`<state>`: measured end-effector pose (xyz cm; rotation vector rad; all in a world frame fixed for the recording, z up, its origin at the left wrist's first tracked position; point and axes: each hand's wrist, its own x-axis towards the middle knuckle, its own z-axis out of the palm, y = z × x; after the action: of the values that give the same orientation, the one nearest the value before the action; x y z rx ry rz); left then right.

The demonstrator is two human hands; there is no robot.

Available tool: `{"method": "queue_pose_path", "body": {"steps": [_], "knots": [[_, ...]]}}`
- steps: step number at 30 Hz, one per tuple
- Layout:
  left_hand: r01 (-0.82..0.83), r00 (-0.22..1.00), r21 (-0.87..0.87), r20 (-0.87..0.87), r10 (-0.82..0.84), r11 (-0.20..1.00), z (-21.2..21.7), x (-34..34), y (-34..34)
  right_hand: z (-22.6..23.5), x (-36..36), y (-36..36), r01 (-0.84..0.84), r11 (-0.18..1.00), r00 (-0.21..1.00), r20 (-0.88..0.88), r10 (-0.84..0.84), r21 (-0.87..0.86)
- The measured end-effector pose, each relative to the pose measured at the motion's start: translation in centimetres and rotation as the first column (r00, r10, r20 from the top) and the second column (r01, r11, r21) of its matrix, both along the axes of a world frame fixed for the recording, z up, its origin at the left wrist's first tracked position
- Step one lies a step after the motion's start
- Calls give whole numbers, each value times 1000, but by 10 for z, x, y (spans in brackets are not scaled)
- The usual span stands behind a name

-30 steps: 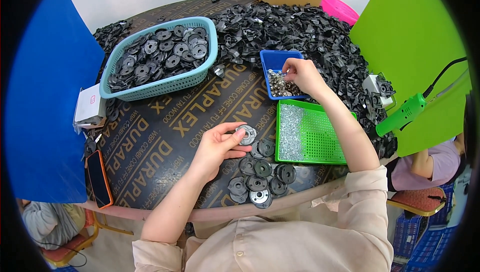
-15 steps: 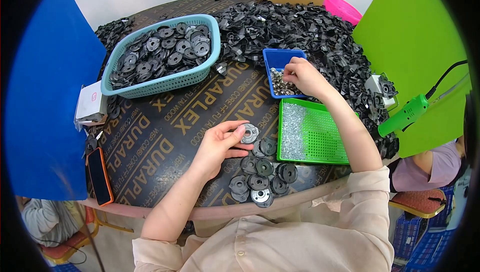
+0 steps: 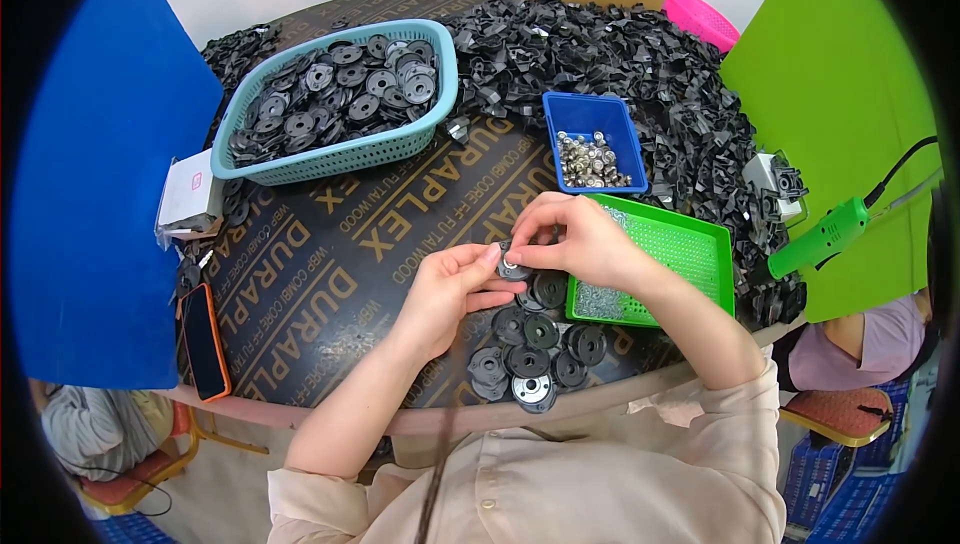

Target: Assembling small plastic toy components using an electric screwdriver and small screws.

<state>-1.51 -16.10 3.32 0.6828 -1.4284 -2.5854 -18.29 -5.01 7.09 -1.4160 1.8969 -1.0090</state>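
My left hand grips the edge of a round black disc between thumb and fingers, above the table. My right hand is closed in a pinch at the disc's centre, on a small shiny metal part mostly covered by the fingertips. Just below lie several loose black discs, some overlapping; the nearest has a silvery centre. Beyond my right hand stands a blue bin with small metal parts in it. Under my right forearm is a green perforated tray with small silvery pieces.
A teal basket full of black discs stands at the far left. Black plastic pieces are heaped along the back and right. A green power screwdriver hangs at the right. An orange-edged phone lies at the left, near a white box.
My right hand has left the blue bin and come down to the disc in my left hand, with a small metal part in its pinch. The left hand still holds the disc.
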Motion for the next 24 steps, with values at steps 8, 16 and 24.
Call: {"method": "queue_pose_path", "body": {"steps": [8,16,24], "knots": [[-28,1000,15,4,28,1000,3,0,0,6,2,4,93,995,991,90,-95,24],[-109,991,-18,76,110,994,12,2,1,24,-134,51,614,787,389,-845,-368,-61],[-75,996,73,53,72,994,10,5,0,-26,-196,66,474,875,582,-711,-394,-97]]}}
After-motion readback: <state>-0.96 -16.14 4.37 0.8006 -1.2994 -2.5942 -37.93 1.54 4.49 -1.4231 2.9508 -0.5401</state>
